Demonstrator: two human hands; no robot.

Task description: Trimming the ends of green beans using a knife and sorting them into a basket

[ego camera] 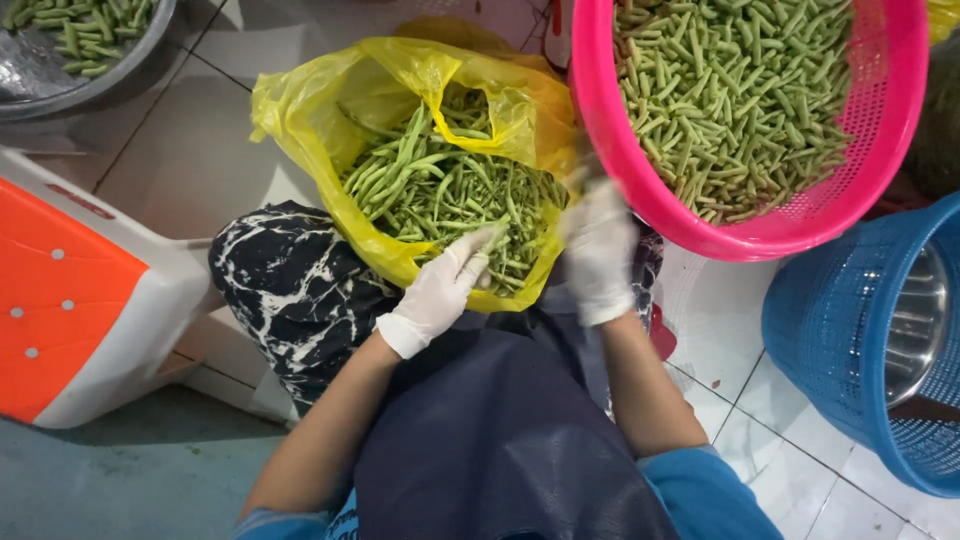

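1. The whole green beans (440, 190) lie in an open yellow plastic bag (300, 110), which rests on the person's lap at the centre of the view, just above the dark apron (500, 440).
2. The left hand (440, 290), in a white glove, reaches into the bag's near edge with its fingers (478, 245) stretched out and loosely open, touching the beans; I cannot tell whether it has hold of one.
3. The right hand (600, 250), also gloved, is at the bag's 3 o'clock rim, blurred by motion. Its fingers look curled, but whether they pinch a bean cannot be made out.
4. At 1 o'clock from the bag, a pink basket (890, 130) holds a deep heap of short cut bean pieces (730, 90), touching the bag's rim.
5. By my judgement the work is well along but not finished: the basket is heavily filled, while the bag still holds a good layer of long beans.
6. At 10 o'clock, a metal bowl (60, 95) holds more green bits. At 4 o'clock stands a blue basket (830, 330) with a steel bowl (915, 320) inside. At 8 o'clock sits an orange and white stool (80, 300) on the tiled floor (190, 160).
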